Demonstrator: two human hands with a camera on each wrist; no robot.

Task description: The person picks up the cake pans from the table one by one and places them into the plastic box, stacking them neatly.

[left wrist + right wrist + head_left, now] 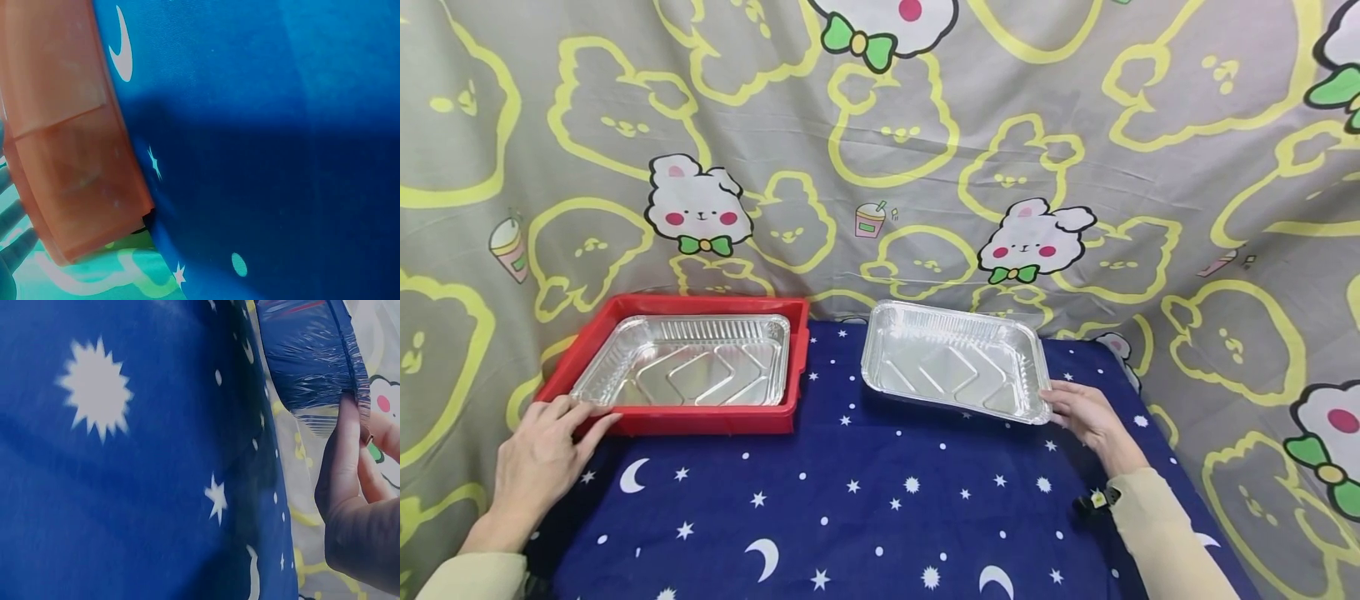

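A red plastic tray (700, 421) stands at the left with a rectangular foil pan (700, 329) inside it. My left hand (542, 450) grips the tray's front left corner, fingers over the rim and thumb along the front wall. In the left wrist view, the tray's outer side (75, 156) shows with a few fingers (15, 247) at its edge. A second foil pan (955, 367) is at the right, tilted, with a shadow below it. My right hand (1093, 425) pinches its right front corner. The right wrist view shows the thumb (345, 450) against the pan's crimped side (312, 362).
Under everything lies a dark blue cloth (850, 517) printed with white stars and moons. Behind and at both sides hangs a grey curtain (910, 125) with yellow outlines and white rabbits. A strip of blue cloth separates the red tray from the right pan.
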